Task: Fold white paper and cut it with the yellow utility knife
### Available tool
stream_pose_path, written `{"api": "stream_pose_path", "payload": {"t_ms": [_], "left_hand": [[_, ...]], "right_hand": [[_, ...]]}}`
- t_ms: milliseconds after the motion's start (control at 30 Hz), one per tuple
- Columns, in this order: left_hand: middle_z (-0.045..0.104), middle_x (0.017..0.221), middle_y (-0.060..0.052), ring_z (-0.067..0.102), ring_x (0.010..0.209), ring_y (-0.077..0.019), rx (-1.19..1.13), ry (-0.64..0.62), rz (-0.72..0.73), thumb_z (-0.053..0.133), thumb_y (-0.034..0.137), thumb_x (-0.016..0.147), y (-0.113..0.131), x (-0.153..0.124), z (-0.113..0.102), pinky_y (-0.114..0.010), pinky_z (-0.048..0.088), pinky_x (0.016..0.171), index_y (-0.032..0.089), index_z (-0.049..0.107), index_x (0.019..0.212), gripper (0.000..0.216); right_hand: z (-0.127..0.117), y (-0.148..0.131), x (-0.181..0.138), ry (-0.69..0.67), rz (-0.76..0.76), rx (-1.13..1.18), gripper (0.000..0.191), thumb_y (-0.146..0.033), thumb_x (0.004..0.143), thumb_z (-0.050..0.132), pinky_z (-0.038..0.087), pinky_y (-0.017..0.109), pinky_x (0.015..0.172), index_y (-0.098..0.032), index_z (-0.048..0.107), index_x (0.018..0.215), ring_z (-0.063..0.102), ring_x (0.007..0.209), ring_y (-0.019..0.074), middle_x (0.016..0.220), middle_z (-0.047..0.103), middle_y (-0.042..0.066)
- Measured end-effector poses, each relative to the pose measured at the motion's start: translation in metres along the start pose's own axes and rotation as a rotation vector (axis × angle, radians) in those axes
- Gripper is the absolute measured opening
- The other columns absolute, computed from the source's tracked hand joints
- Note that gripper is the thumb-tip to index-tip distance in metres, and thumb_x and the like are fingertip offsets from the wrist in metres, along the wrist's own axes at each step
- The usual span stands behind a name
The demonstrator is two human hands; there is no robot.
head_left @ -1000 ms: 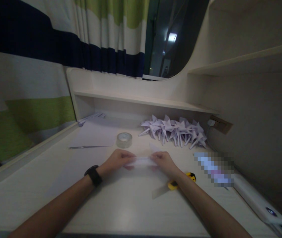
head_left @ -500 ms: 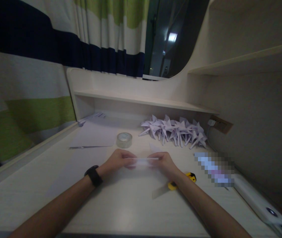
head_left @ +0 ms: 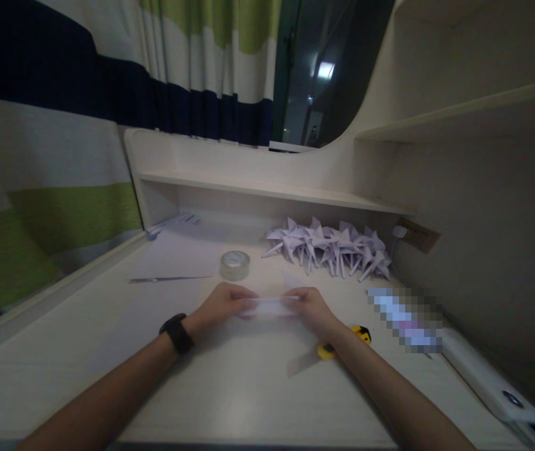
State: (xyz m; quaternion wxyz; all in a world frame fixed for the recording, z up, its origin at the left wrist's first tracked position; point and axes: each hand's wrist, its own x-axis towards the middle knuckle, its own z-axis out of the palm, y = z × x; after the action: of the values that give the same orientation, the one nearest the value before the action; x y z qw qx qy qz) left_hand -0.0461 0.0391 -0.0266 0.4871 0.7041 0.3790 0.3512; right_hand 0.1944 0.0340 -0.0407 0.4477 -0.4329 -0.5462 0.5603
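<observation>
Between my two hands is a small white piece of paper (head_left: 271, 306), held up a little above the desk and blurred along its lower part. My left hand (head_left: 230, 302), with a dark watch on its wrist, pinches the left end. The right end is pinched in my right hand (head_left: 309, 305). Under my right forearm lies a yellow and black utility knife (head_left: 327, 351), its blade pointing left and partly hidden by the arm. Just behind my right hand, another bit of white paper (head_left: 290, 280) rests on the desk.
A roll of clear tape (head_left: 234, 265) stands beyond my left hand. White paper sheets (head_left: 173, 254) lie at the left. Folded paper pinwheels (head_left: 328, 244) are heaped at the back. A blurred-out phone-like object (head_left: 403, 319) and a long white device (head_left: 488, 376) line the right side.
The paper strip has tilted slightly, so more of its front face shows. Both hands keep their hold in nearly the same place.
</observation>
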Motion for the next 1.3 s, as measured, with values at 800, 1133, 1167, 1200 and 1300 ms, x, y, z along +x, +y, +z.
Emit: {"api": "stream_pose_path", "payload": {"t_ms": [800,1133,1167,1200,1300], "left_hand": [[0.073,0.073,-0.009,0.065,0.063,-0.0181,-0.11,0.081,-0.004,0.077,0.036,0.069,0.005,0.0,-0.002,-0.034,0.056,0.067,0.009,0.076,0.09,0.034],[0.074,0.074,-0.009,0.066,0.064,-0.0187,-0.026,0.114,-0.06,0.079,0.029,0.065,0.003,0.0,-0.003,-0.03,0.053,0.065,0.013,0.077,0.086,0.027],[0.074,0.073,-0.009,0.066,0.063,-0.0187,-0.005,0.114,-0.058,0.078,0.03,0.065,0.004,0.0,-0.003,-0.03,0.053,0.064,0.013,0.077,0.086,0.027],[0.074,0.073,-0.009,0.066,0.063,-0.0188,0.011,0.113,-0.053,0.078,0.03,0.066,0.005,-0.001,-0.003,-0.029,0.052,0.063,0.013,0.077,0.086,0.026],[0.074,0.072,-0.01,0.065,0.063,-0.0195,0.032,0.109,-0.037,0.076,0.033,0.067,0.006,0.0,-0.002,-0.029,0.051,0.061,0.013,0.077,0.085,0.027]], "right_hand": [[-0.001,0.0,-0.001,-0.057,-0.026,0.123,0.038,-0.04,0.059,0.083,0.058,0.033,0.064,-0.015,0.076,0.086,0.066,0.07,0.0184,0.084,0.072,0.009],[0.001,-0.003,-0.001,-0.028,-0.053,0.038,0.035,-0.039,0.053,0.086,0.058,0.035,0.065,-0.013,0.076,0.075,0.064,0.059,0.0156,0.07,0.071,0.006],[0.001,-0.003,-0.001,-0.014,-0.064,0.025,0.036,-0.039,0.051,0.086,0.058,0.034,0.063,-0.013,0.076,0.074,0.063,0.058,0.0152,0.069,0.07,0.006],[0.001,-0.003,0.0,-0.004,-0.071,0.014,0.039,-0.039,0.05,0.087,0.058,0.033,0.061,-0.013,0.076,0.076,0.063,0.057,0.015,0.068,0.07,0.005],[0.002,-0.004,0.0,0.009,-0.08,-0.016,0.045,-0.04,0.049,0.087,0.058,0.031,0.059,-0.013,0.075,0.084,0.063,0.055,0.0142,0.068,0.069,0.003]]}}
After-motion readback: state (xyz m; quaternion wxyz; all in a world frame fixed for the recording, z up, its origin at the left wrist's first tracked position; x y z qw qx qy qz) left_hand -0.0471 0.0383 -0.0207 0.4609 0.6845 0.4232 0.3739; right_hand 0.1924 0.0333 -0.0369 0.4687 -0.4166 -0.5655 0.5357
